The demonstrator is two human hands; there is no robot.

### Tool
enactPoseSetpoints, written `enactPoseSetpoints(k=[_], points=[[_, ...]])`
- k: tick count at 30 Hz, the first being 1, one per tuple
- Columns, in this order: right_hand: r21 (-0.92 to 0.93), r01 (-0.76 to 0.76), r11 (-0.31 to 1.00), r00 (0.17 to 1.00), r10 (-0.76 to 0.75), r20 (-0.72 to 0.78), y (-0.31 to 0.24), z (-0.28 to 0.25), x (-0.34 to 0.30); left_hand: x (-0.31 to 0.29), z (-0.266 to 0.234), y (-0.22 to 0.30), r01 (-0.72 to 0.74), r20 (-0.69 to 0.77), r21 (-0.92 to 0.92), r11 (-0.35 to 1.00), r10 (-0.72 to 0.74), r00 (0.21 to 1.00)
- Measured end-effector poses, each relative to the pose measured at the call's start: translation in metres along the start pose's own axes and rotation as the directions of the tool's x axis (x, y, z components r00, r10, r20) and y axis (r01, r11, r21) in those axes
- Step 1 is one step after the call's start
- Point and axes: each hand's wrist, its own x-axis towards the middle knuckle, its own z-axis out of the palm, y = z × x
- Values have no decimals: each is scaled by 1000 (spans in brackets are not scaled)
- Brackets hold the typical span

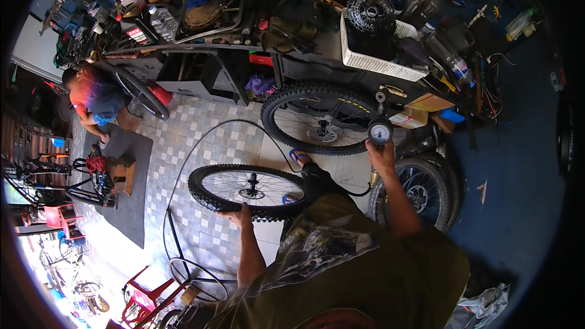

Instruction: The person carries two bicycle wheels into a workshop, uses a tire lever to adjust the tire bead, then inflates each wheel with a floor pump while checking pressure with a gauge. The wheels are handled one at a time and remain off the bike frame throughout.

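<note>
My left hand point(234, 214) grips the near edge of a bicycle wheel point(252, 191) with a knobby black tire, fingers round the tire. The wheel is tilted, its hub and brake disc facing up, close to my leg. My right hand point(382, 156) is closed round a tire inflator point(381, 132) with a round dial gauge, raised off to the right. A black hose point(364, 194) runs from near its brass-coloured lower end. Part of the inflator's handle is hidden by my fingers. Beyond my sandalled foot point(300, 158), a second knobby wheel point(323, 131) leans against the workbench.
More wheels point(417, 195) stand at the right. A long air hose point(183, 158) loops over the tiled floor point(210, 140). The cluttered workbench carries a white basket point(381, 64) with a cassette. A person point(94, 100) crouches far left near a bicycle point(91, 173).
</note>
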Motion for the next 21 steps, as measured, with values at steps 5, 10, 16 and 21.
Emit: enactPoseSetpoints(k=[5, 10, 16, 21], points=[[-56, 290, 955, 957, -288, 44, -7, -1, 35, -27, 21, 62, -125, 160, 40, 991, 118, 980], [-150, 453, 879, 837, -361, 411, -46, 31, 90, -17, 45, 100, -206, 226, 135, 969, 172, 959], [-224, 388, 894, 733, -152, 663, -1, 61, 118, -17, 54, 222, -533, 301, 291, 794, 453, 839], [-223, 340, 914, 741, -114, 662, 11, 73, 111, -17, 71, 442, -947, 229, -68, 314, 929, 292]])
